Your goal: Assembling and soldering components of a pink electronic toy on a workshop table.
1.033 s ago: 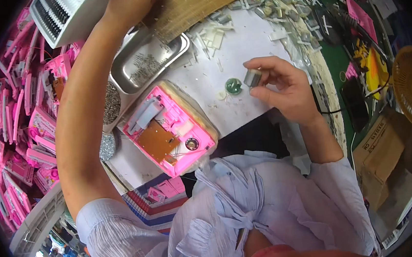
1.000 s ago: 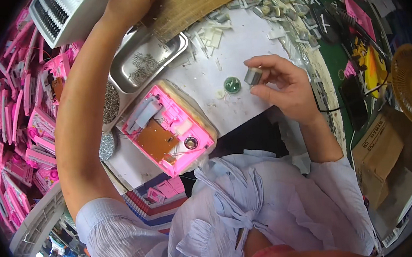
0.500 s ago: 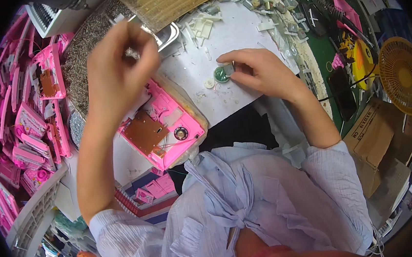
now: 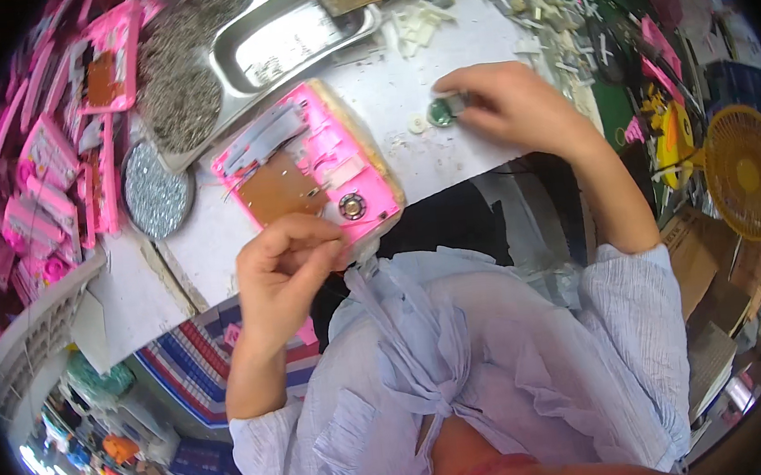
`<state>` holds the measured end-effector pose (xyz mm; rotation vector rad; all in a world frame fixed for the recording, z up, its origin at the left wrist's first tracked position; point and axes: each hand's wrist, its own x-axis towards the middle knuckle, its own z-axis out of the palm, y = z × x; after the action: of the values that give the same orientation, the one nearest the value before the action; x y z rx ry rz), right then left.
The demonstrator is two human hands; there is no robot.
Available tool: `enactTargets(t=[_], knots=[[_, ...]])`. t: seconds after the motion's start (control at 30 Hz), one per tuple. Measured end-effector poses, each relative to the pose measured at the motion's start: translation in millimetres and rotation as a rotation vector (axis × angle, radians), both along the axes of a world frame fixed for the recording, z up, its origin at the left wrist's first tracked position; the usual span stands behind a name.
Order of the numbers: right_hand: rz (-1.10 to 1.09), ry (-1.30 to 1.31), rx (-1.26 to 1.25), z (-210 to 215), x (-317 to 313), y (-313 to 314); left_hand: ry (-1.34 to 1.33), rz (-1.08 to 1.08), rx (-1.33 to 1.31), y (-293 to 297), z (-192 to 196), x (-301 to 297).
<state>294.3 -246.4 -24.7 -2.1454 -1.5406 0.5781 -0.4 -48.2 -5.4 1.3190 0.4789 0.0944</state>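
Observation:
A pink plastic housing (image 4: 323, 120) lies open on the white worktop, with a brown circuit board (image 4: 281, 190), a grey panel and a round black-and-silver part (image 4: 352, 206) in it. Over its near edge is my left hand (image 4: 284, 268), thumb and fingers pinched together; anything between them is too small to make out. To the right, my right hand (image 4: 523, 107) has its thumb and forefinger closed around a small grey block (image 4: 456, 101). Against that block sits a round green piece (image 4: 440, 113), and a small white disc (image 4: 416, 124) lies beside it.
A metal tray (image 4: 224, 48) holds a heap of small metal parts behind the housing. Nearby stands a round dish (image 4: 157, 189) of silvery bits. Pink housings (image 4: 49, 176) are stacked at the left. White and grey pieces (image 4: 528, 9) lie scattered at the back; a yellow fan (image 4: 746, 171) is at right.
My left hand has come down from the metal tray to the housing's near edge. My right hand stays by the grey block and green piece. The whole view has shifted somewhat.

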Motion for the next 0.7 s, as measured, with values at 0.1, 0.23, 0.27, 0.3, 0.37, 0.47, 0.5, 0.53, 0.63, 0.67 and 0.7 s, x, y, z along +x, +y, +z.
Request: enactTargets(t=[0.1,0.23,0.27,0.3,0.37,0.47,0.5,0.53,0.63,0.67,0.7], knots=[[-0.260,0.518,0.205,3,-28,4,-0.004,0.066,-0.154,-17,-9,-1],[-0.287,1.160,0.302,5,-95,20,-0.162,0.199,-0.158,-32,-24,11],[-0.243,1.256,0.301,7,-105,25,-0.226,0.233,-0.102,-33,-27,13],[-0.245,1.313,0.281,7,-110,28,-0.248,0.191,0.001,-29,-29,12],[-0.236,1.425,0.234,8,-114,34,-0.214,0.237,-0.133,-32,-25,10],[-0.275,1.521,0.138,16,-112,40,-0.217,0.258,-0.184,-36,-25,8],[-0.284,1.561,0.135,16,-112,41,-0.226,0.257,-0.176,-37,-26,8],[-0.297,1.600,0.132,15,-112,42,-0.228,0.267,-0.185,-38,-26,8],[-0.304,1.643,0.112,12,-112,42,-0.249,0.286,-0.209,-41,-27,9],[-0.301,1.646,0.103,12,-112,42,-0.266,0.287,-0.217,-41,-27,10],[-0.300,1.635,0.097,12,-113,42,-0.284,0.289,-0.224,-40,-28,11]])
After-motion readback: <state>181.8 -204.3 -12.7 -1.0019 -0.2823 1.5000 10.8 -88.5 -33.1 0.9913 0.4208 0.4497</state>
